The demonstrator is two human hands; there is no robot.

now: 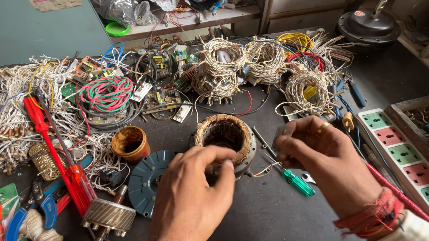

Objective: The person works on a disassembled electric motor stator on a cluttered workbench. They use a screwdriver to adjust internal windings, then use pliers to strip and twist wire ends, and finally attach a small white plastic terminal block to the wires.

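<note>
Far to the left of my fingers, a red-handled screwdriver (51, 150) slants across the dark workbench (264, 219), beside a ribbed metal rotor (108, 215) on its shaft. Nearer, a round blue-grey end plate (147, 179) lies flat, touching the heel of my left hand (190, 200), whose fingers are curled narrow and pressed against the wound motor stator (225, 138). The stator, a ring of tan taped coils in a metal core, sits just beyond my fingertips with its bore facing up. From it a thin wire lead (269, 168) runs rightward to my right hand (324, 165), pinched shut on it. Under those fingers a green-handled screwdriver (291, 177) points away and leftward. Further right lies a white power strip (409, 163).
</note>
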